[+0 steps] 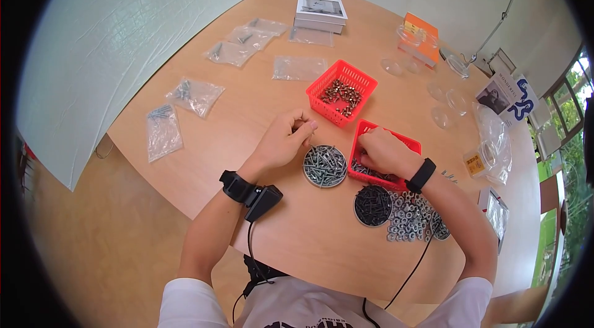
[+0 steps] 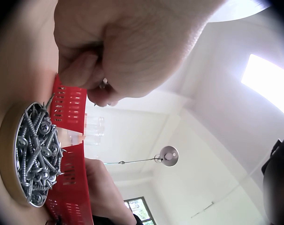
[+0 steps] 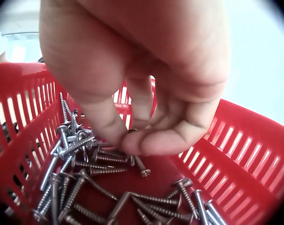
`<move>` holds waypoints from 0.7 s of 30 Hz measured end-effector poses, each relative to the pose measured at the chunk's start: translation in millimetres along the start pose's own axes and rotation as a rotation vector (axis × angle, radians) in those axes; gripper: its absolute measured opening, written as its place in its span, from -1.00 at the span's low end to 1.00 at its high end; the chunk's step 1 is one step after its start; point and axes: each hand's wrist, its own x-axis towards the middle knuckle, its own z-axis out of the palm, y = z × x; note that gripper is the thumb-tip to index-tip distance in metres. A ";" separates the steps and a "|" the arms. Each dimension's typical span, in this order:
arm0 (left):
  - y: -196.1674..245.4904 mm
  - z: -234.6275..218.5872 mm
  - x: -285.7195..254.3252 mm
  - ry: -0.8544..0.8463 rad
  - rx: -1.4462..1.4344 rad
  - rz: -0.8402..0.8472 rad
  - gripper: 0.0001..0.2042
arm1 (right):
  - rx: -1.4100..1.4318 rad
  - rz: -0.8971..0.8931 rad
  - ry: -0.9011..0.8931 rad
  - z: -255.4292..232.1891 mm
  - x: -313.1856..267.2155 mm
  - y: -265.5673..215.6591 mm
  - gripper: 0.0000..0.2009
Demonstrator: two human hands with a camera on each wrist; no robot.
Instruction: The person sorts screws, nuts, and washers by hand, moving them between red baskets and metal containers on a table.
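My left hand [image 1: 281, 141] is raised just behind a round dish of silver screws [image 1: 325, 166], its fingers curled around a screw [image 2: 104, 82]. Only a shiny bit of that screw shows between the fingers in the left wrist view. My right hand [image 1: 387, 152] reaches down into the nearer red basket [image 1: 417, 145]. There, in the right wrist view, thumb and fingertips pinch a screw [image 3: 142, 167], its head pointing down. Loose screws [image 3: 81, 187] lie around it on the basket floor.
Behind stands another red basket [image 1: 312, 94] with brass-coloured pieces. A dish of black screws [image 1: 373, 205] and a spread of silver nuts [image 1: 409, 217] lie near the right forearm. Plastic bags [image 1: 164, 133], books [image 1: 320, 9] and clear round containers [image 1: 456, 102] surround the work.
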 end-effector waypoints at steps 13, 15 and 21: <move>5.3 -1.2 -3.6 -0.101 -0.051 -0.113 -0.84 | 0.454 0.034 0.080 -69.6 -1.2 -52.6 -0.85; 5.1 -2.6 -2.8 -0.105 -0.063 -0.104 -0.82 | 0.488 0.006 0.045 -61.5 6.5 -56.4 -0.86; 7.1 -3.3 -2.0 -0.076 -0.039 -0.047 -0.80 | 0.318 -0.065 0.065 -47.1 21.4 -61.5 -0.88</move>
